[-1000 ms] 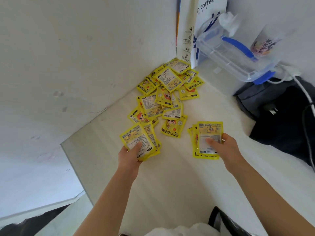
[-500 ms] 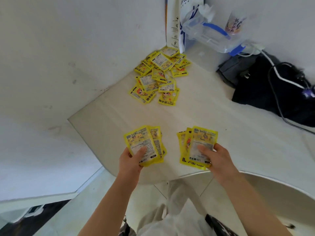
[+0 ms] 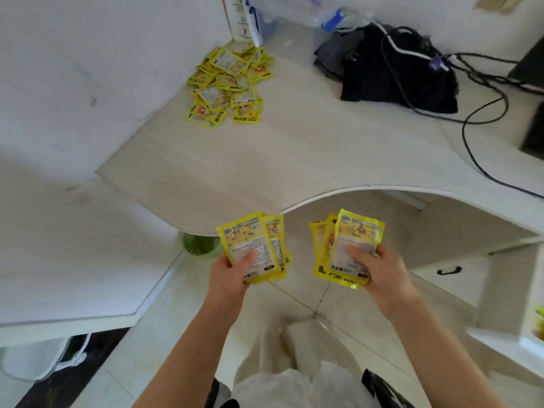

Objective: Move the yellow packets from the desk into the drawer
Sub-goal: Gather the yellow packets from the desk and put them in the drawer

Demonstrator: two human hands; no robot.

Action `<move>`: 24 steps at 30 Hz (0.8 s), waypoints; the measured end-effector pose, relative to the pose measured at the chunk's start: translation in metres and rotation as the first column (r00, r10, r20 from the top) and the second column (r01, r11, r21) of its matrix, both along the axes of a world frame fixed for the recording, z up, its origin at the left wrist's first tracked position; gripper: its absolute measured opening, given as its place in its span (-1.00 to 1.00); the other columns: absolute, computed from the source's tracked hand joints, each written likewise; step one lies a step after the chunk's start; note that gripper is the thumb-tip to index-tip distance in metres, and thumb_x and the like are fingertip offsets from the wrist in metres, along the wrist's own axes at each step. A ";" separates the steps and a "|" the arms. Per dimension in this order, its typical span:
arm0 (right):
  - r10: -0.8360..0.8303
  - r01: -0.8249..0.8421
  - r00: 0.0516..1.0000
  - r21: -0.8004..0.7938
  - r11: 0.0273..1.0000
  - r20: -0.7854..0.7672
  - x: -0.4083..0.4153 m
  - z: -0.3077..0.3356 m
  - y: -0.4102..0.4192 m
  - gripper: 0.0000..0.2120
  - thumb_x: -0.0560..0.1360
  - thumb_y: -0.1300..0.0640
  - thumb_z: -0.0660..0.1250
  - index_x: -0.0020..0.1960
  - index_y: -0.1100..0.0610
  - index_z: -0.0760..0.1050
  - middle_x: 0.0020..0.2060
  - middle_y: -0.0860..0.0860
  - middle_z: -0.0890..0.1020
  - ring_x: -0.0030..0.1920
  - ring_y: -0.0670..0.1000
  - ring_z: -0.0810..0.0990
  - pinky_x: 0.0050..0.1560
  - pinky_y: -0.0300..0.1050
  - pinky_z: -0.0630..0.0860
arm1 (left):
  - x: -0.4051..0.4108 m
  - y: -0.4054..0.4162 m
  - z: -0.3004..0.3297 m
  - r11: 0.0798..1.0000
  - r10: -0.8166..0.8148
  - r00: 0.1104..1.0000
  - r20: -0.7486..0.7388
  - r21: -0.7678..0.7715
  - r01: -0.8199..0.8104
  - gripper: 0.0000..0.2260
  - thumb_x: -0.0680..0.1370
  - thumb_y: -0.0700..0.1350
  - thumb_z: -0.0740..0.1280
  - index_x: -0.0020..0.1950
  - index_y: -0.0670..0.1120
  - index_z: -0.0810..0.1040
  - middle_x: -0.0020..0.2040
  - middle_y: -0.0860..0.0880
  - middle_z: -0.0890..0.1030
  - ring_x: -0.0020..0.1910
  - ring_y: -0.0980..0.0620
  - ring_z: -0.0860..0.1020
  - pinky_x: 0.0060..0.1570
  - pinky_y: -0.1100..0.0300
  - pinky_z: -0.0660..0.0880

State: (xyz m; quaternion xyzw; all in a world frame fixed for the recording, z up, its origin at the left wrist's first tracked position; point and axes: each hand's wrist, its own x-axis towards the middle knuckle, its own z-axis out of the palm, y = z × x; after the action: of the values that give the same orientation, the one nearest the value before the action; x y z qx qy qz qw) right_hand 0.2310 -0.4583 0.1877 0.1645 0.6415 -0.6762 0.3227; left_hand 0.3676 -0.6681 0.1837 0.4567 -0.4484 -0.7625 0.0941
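- Yellow packets fill both our hands: the left hand grips a fanned bunch of packets, thumb pressed flat on the top face and fingers curled beneath.
- Our right hand grips a second bunch the same way, thumb on top; we can make out at least 3 overlapping packets there, though the exact count is unclear.
- Both bunches hang in the air off the near edge of the desk, above the tiled floor, well apart from each other.
- We judge these packets light, thin and floppy, with a glossy film that will slide packet on packet. A fanned stack can shed its lower sheets, so we want the pinch across the overlapped lower ends where all layers meet, not on 1 loose corner.
- A large pile of packets remains on the desk in the far corner against the wall, so we judge several more trips are needed.
- A drawer front with a dark handle sits under the desk to our right; a further compartment at the right edge shows something yellow, too cut off to identify.
- A dark bag and cables lie on the desk to the right of the pile.
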 end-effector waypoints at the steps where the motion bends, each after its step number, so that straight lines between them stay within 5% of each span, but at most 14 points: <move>1: -0.020 0.020 1.000 0.002 1.000 -0.004 0.006 0.002 0.013 -0.82 0.47 0.30 0.38 0.05 0.16 0.58 -0.12 0.09 0.72 -0.13 0.11 0.70 -0.05 0.08 0.61 | 0.002 0.009 0.000 1.000 -0.024 1.000 0.007 -0.008 0.024 -0.76 0.53 -0.32 0.35 0.19 -0.20 0.56 0.06 -0.16 0.69 0.02 -0.15 0.68 -0.03 -0.03 0.63; 9: -0.246 0.246 0.969 0.029 0.969 0.003 0.050 0.001 0.132 -0.73 0.44 0.28 0.42 0.14 0.21 0.56 -0.02 0.17 0.69 -0.05 0.20 0.68 0.04 0.19 0.59 | -0.001 0.105 -0.008 0.971 -0.231 0.972 0.043 -0.053 0.233 -0.73 0.48 -0.30 0.42 0.18 -0.21 0.58 0.05 -0.19 0.69 0.04 -0.21 0.66 0.13 -0.22 0.54; 24: -0.537 0.535 0.844 0.104 0.839 -0.010 0.123 -0.013 0.426 -0.75 0.42 0.21 0.47 0.08 0.15 0.55 0.00 0.19 0.68 0.01 0.24 0.66 0.06 0.31 0.56 | -0.006 0.388 -0.024 0.875 -0.484 0.873 0.051 0.041 0.483 -0.76 0.48 -0.31 0.41 0.15 -0.22 0.59 0.05 -0.19 0.69 0.04 -0.20 0.66 0.11 -0.12 0.56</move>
State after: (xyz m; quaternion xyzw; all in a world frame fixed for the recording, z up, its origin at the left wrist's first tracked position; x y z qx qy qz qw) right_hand 0.3544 -0.0328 0.1745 0.3602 0.6004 -0.7041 0.1184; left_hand 0.3614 -0.2802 0.1598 0.3539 -0.5407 -0.7538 -0.1188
